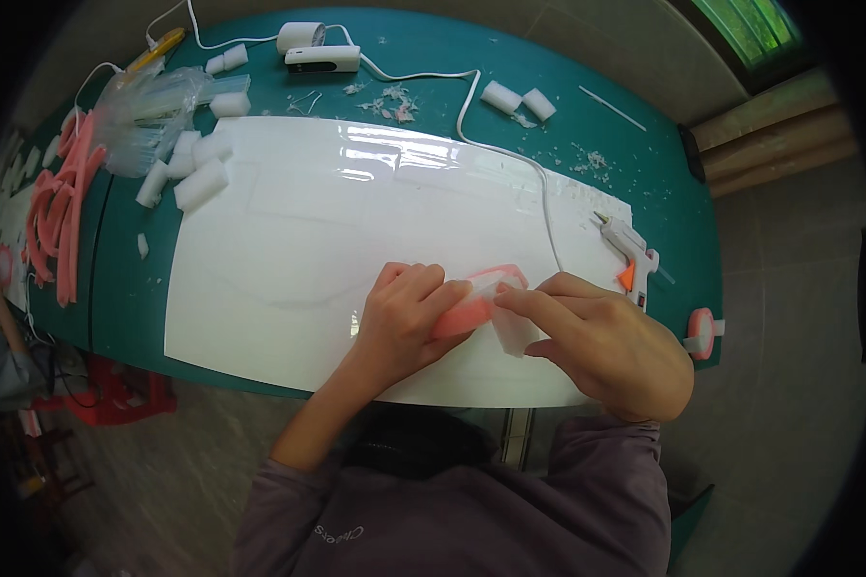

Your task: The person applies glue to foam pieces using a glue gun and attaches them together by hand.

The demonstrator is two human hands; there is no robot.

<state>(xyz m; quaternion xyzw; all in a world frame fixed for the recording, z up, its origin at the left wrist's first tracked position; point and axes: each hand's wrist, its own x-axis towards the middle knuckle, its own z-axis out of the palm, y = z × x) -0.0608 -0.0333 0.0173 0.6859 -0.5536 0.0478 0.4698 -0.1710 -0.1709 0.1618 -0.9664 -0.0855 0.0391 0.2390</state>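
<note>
Wearer: a person in a purple sweatshirt (471, 519), seen from above, both forearms reaching forward onto the table.
Left hand (409, 313): fingers curled closed over the left end of a pink foam strip (471, 306), pressing it down on the sheet.
Right hand (601, 337): fingers pinched closed on a small white foam block (512, 329) that touches the pink strip's right end.
Pink foam strip: lies between the two hands, near the front edge of the sheet, partly hidden by the fingers.
Work surface: a large glossy white sheet (356, 212) covering most of the teal table (125, 288).
Right of the hands: a white hot glue gun (630, 252) with an orange trigger at the sheet's edge; its white cable (510, 144) runs back across the sheet. A pink tape roll (702, 333) sits near the table edge.
Far left: white foam blocks (192, 173), a clear plastic bag (149, 115), and a pile of pink foam strips (63, 207).
Far edge: a white clip-on device (318, 48), two more white foam pieces (520, 101), and scattered scraps (394, 104).
</note>
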